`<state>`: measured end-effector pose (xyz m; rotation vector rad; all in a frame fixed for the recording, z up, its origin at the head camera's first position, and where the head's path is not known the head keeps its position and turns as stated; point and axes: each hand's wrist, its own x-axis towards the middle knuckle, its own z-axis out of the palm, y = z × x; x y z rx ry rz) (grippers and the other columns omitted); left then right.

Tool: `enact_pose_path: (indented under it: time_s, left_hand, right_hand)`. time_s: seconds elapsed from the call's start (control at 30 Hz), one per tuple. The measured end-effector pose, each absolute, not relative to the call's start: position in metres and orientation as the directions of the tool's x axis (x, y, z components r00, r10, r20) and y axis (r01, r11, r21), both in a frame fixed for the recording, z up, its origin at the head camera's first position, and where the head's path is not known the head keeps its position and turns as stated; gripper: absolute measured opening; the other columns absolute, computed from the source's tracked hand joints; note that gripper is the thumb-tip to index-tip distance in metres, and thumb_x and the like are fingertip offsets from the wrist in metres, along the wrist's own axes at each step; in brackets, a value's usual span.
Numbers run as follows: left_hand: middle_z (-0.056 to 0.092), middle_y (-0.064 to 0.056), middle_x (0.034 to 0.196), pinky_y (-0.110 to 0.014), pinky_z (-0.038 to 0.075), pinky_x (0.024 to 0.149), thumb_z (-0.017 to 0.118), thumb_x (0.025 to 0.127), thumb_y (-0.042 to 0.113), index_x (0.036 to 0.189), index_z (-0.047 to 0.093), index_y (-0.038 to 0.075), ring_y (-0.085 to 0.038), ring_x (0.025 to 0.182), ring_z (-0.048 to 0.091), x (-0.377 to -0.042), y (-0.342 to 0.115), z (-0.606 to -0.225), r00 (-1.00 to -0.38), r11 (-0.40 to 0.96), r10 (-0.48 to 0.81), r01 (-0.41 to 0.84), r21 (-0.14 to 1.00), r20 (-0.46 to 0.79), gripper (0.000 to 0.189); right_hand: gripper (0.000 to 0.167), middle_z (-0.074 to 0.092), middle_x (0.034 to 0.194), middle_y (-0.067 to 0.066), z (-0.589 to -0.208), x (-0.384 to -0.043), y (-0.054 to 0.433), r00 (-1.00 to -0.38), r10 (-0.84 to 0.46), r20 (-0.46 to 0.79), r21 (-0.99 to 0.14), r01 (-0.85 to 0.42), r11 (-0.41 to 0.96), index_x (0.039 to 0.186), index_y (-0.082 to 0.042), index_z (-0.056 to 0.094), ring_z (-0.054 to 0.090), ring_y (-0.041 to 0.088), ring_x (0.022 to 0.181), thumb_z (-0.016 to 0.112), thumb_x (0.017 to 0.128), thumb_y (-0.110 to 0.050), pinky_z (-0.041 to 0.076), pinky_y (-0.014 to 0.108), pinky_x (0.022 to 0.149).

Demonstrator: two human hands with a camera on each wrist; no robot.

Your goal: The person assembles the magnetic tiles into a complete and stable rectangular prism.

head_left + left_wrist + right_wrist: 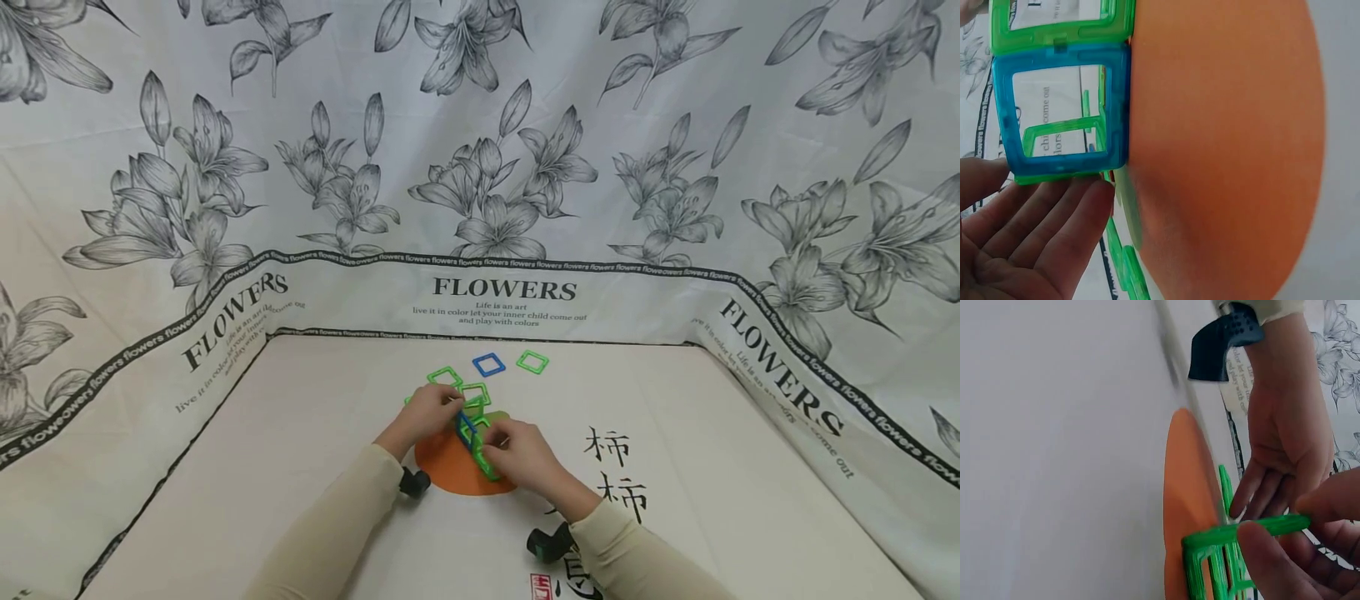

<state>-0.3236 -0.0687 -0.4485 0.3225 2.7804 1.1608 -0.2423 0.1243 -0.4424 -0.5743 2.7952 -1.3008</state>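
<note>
A blue square magnetic tile (465, 430) stands upright, joined edge to edge with a green square magnetic tile (1060, 32) in the left wrist view. My left hand (433, 412) holds the blue tile's far corner, thumb at one edge and fingers behind it. More green tiles show through its open middle. On the near right side, my right hand (519, 450) pinches a green tile (1216, 536) between thumb and forefinger at the end of the built row. The upright tiles rest over an orange printed circle (442, 471).
Beyond the hands lie several loose tiles, among them a blue one (489, 364) and a green one (532, 361). Another green tile (444, 377) lies just past the left hand. Black wrist-worn devices (550, 543) sit close above the white cloth (750, 467). Flowered fabric (502, 208) walls the back and sides.
</note>
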Motion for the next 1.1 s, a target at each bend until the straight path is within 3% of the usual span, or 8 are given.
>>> enact_pose_path:
  time_s: [0.23,0.43,0.83,0.97,1.1]
  left_hand:
    - [0.070,-0.004,0.113,-0.037,0.054,0.083,0.057,0.096,0.030,0.113,0.071,0.012,-0.017,0.095,0.062,-0.324,-0.064,-0.452,-0.980,0.668,0.197,0.144,0.730,0.013,0.028]
    - [0.069,-0.007,0.118,-0.043,0.053,0.092,0.059,0.095,0.030,0.118,0.068,0.010,-0.024,0.109,0.064,-0.324,-0.063,-0.455,-0.983,0.643,0.183,0.133,0.755,0.017,0.032]
    - [0.062,-0.008,0.133,-0.050,0.042,0.107,0.054,0.097,0.031,0.129,0.063,0.011,-0.027,0.127,0.055,-0.328,-0.062,-0.456,-0.981,0.621,0.192,0.108,0.776,-0.017,0.039]
    - [0.060,-0.007,0.135,-0.047,0.044,0.105,0.053,0.098,0.030,0.131,0.062,0.011,-0.022,0.119,0.057,-0.329,-0.061,-0.456,-0.980,0.620,0.198,0.109,0.777,-0.020,0.039]
    - [0.060,-0.007,0.135,-0.039,0.046,0.091,0.052,0.098,0.031,0.132,0.061,0.011,-0.021,0.103,0.055,-0.330,-0.060,-0.457,-0.980,0.622,0.196,0.100,0.777,-0.031,0.040]
  right_hand:
    - [0.005,0.063,0.090,0.007,-0.444,-0.244,0.109,-0.961,-0.267,0.066,-0.849,-0.195,0.491,0.092,-0.009,0.063,0.064,0.017,0.057,0.062,0.089,-0.013,0.057,0.033,0.054]
    - [0.008,0.059,0.096,0.009,-0.445,-0.246,0.096,-0.971,-0.240,0.020,-0.897,-0.123,0.424,0.094,-0.006,0.061,0.066,0.018,0.060,0.063,0.091,-0.014,0.059,0.034,0.059]
    - [0.013,0.058,0.092,0.009,-0.454,-0.250,0.080,-0.979,-0.201,-0.025,-0.970,-0.025,0.243,0.096,-0.004,0.059,0.068,0.020,0.065,0.063,0.091,-0.016,0.060,0.034,0.064]
    - [0.014,0.059,0.090,0.008,-0.456,-0.252,0.077,-0.980,-0.196,-0.038,-0.977,-0.005,0.215,0.097,-0.005,0.059,0.068,0.020,0.066,0.063,0.092,-0.018,0.060,0.034,0.065]
    - [0.015,0.059,0.091,0.008,-0.457,-0.253,0.078,-0.978,-0.204,-0.045,-0.980,0.003,0.199,0.098,-0.005,0.058,0.070,0.024,0.069,0.062,0.092,-0.018,0.061,0.036,0.067]
